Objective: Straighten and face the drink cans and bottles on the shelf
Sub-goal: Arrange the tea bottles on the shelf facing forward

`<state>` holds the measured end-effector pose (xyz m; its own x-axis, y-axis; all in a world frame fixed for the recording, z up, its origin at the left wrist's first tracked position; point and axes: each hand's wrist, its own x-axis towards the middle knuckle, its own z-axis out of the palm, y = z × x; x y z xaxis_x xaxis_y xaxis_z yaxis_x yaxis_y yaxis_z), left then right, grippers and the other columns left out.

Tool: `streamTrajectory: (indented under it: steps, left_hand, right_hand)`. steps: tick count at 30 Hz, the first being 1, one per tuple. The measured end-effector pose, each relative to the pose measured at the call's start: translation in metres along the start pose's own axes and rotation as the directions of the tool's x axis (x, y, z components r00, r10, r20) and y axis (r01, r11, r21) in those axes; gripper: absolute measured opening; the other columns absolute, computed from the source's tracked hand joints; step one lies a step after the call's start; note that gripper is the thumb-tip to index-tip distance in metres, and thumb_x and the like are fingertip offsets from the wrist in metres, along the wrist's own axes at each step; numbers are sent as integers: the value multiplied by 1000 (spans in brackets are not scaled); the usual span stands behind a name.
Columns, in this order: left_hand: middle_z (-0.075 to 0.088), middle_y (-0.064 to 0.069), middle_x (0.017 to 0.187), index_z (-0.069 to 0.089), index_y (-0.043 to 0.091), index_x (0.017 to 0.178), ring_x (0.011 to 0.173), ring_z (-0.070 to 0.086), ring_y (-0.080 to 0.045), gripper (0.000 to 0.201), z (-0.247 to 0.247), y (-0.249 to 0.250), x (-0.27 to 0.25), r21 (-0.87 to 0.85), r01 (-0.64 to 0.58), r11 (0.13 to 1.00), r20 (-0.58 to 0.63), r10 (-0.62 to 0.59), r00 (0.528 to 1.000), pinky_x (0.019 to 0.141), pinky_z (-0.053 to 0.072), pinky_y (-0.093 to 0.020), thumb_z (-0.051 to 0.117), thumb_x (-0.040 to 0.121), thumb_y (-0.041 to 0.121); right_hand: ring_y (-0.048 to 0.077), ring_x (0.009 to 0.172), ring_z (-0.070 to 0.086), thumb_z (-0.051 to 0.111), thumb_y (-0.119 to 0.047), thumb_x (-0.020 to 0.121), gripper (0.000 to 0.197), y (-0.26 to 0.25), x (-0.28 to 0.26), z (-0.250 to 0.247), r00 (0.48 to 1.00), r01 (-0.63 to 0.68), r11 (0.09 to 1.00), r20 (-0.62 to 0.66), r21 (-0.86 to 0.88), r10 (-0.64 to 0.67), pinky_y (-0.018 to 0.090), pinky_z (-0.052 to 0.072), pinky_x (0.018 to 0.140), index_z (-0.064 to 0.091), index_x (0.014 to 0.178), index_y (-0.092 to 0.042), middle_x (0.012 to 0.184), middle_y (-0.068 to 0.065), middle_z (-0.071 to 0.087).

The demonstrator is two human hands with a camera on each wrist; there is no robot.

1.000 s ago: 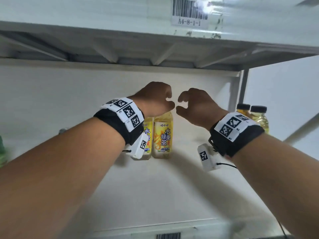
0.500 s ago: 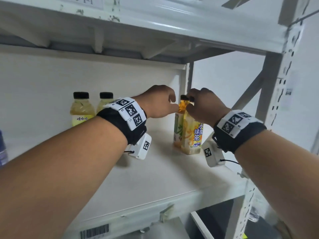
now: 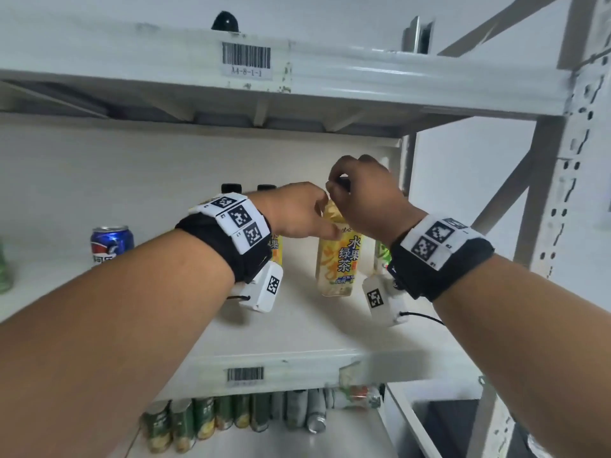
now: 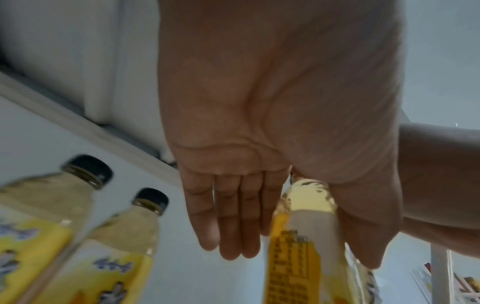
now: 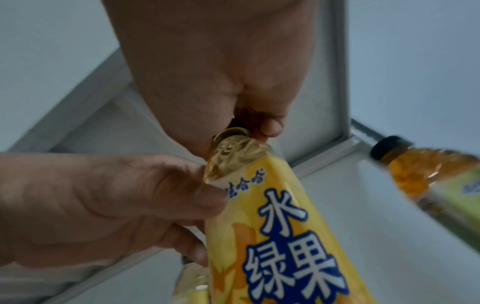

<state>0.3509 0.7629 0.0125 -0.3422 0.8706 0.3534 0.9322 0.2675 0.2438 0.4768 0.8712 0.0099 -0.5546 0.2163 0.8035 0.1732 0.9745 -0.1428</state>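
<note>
A yellow-labelled tea bottle stands a little tilted near the right end of the shelf, with its printed label turned toward me. My right hand grips its black cap from above; in the right wrist view the fingertips curl round the cap. My left hand holds the bottle's shoulder, thumb on the front and straight fingers along its left side. Two more yellow-labelled bottles stand behind my left wrist.
A green-labelled bottle of orange tea stands just right of the held bottle. A blue cola can and a green can stand at the left. Several cans line the shelf below. The shelf post rises at right.
Both hands left the middle pair of bottles and went to the bottle at the right end. My right hand has closed on its cap, and its label now faces me more squarely.
</note>
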Motion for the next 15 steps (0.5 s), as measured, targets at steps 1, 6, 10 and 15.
streamTrajectory:
  steps: [1, 6, 10, 15]
  left_hand:
    - [71, 13, 83, 71, 24, 90, 77, 64, -8, 33, -6, -7, -14, -25, 10, 1000, -3, -10, 1000, 65, 45, -28, 84, 83, 54]
    - [71, 8, 73, 74, 19, 86, 69, 67, -13, 24, -26, -47, -86, -247, 78, 966, -25, -87, 996, 69, 56, -34, 87, 85, 39]
    - [79, -17, 102, 74, 12, 99, 98, 78, -38, 15, -29, -73, -132, -421, 94, 902, -42, -123, 992, 87, 65, -55, 85, 91, 19]
    - [80, -9, 106, 69, 19, 105, 107, 78, -32, 16, -20, -97, -166, -630, 96, 771, -79, -187, 979, 100, 61, -54, 80, 95, 15]
  right_hand:
    - [22, 85, 55, 62, -26, 101, 16, -17, -1, 4, 1000, 11, 1000, 2, 27, -11, 28, 38, 76, 71, 109, -15, 97, 4, 53]
    - [23, 96, 61, 67, -30, 99, 22, -86, -13, 25, 1000, -1, 977, 4, 211, 0, 27, 41, 83, 72, 115, -15, 100, 5, 60]
    - [16, 97, 64, 74, -42, 95, 39, -121, -31, 43, 988, -155, 897, 53, 415, 147, 30, 50, 86, 66, 125, -18, 108, 0, 68]
    - [17, 97, 72, 72, -54, 90, 50, -142, -67, 72, 925, -379, 710, 231, 593, 300, 40, 61, 88, 62, 126, -22, 107, -1, 73]
